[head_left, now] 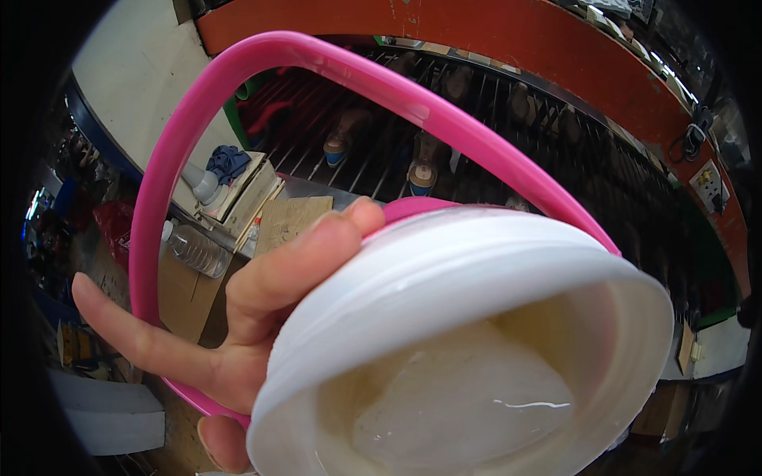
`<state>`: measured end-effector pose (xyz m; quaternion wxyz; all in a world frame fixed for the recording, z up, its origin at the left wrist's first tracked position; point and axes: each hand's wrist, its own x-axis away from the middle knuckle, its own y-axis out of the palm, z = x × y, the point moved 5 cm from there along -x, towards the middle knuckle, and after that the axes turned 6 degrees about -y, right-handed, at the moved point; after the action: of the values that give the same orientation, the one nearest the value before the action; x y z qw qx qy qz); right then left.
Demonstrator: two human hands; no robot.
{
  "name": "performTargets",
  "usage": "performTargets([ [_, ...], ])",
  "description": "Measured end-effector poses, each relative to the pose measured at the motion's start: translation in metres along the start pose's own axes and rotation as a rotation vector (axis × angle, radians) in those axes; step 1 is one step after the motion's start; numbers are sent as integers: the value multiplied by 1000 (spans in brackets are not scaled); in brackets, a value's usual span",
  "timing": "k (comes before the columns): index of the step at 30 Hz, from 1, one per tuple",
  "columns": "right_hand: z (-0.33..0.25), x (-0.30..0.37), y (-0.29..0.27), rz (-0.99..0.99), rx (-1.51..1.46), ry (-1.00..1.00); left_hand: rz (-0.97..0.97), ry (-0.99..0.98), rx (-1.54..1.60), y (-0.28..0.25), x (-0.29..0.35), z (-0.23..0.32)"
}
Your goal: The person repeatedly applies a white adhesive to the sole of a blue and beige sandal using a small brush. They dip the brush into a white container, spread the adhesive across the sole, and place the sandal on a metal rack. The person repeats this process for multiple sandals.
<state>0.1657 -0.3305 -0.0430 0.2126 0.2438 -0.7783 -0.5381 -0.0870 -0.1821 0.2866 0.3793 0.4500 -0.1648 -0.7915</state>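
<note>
A white plastic tub (468,250) fills the lower middle, tilted so that its mouth faces me. A pale, shiny layer (468,397) lies inside it, with a yellowish stain on the wall around. From the tub rises a wide pink handle (282,51), arching over to the left. My left hand (262,333) grips the tub from its left side. Two fingertips curl by the upper rim, near a pink edge (421,206) behind it. One finger sticks out to the left across the handle. The tub hides the palm and wrist. My right hand is out of view.
Behind stands a dark barred rack (381,79) with several shoes (421,170), under an orange-red metal frame (516,40). At left are a clear bottle (198,250), cardboard (286,222), a blue cloth (228,164) and a white panel (127,87). A socket plate (706,186) sits at right.
</note>
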Motion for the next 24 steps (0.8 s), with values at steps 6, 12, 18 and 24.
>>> performTargets([
  [6,0,-2,-7,-5,-35,-2,-1,9,10,-1,-3,2],
  [12,-2,-4,-12,7,-73,-27,-7,19,27,2,-4,5],
  [18,-3,-4,-17,-44,-44,-47,-12,19,44,8,-2,2],
  [24,-5,-6,-25,3,-44,-64,-14,13,51,16,0,5],
])
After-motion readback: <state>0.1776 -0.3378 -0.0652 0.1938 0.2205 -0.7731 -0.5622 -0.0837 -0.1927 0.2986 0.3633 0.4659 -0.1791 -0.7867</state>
